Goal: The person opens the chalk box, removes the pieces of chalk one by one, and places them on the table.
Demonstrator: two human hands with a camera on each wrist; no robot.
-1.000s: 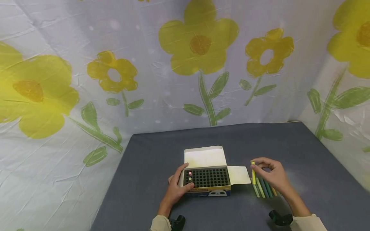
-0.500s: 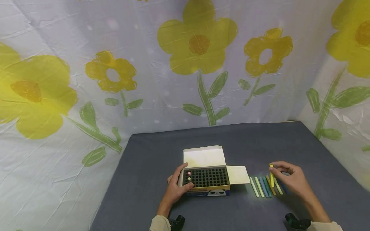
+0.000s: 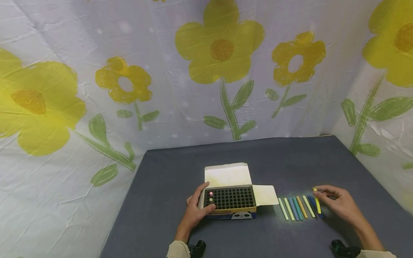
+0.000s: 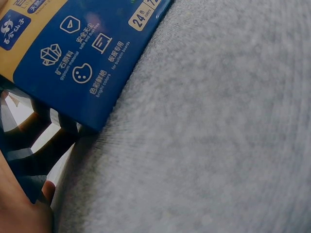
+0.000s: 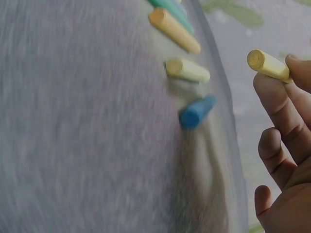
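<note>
An open chalk box (image 3: 222, 216) stands on the table with its black tray of round holes showing. A pink chalk (image 3: 211, 194) and a pale one below it stand in holes at the tray's left end. My left hand (image 3: 195, 211) grips the box's left end, thumb at the front edge and fingers behind. Between the thumb and fingers of my right hand (image 3: 345, 204), a yellow chalk stick (image 3: 318, 205) is pinched near its top and hangs almost upright. It overlaps a dark blue chalk (image 5: 198, 112). In the right wrist view, the yellow chalk (image 5: 268, 64) shows its round end.
Several chalks lie in a row right of the box, among them a pale one (image 3: 283, 209), an orange one (image 3: 302, 207) and a light yellow one (image 3: 308, 206). The box's white lid (image 3: 227, 175) leans back, and its side flap (image 3: 266, 195) sticks out rightward.
My right hand has moved right along the chalk row, carrying the yellow chalk from the row's left end to its right end. My left hand has stayed on the box.
</note>
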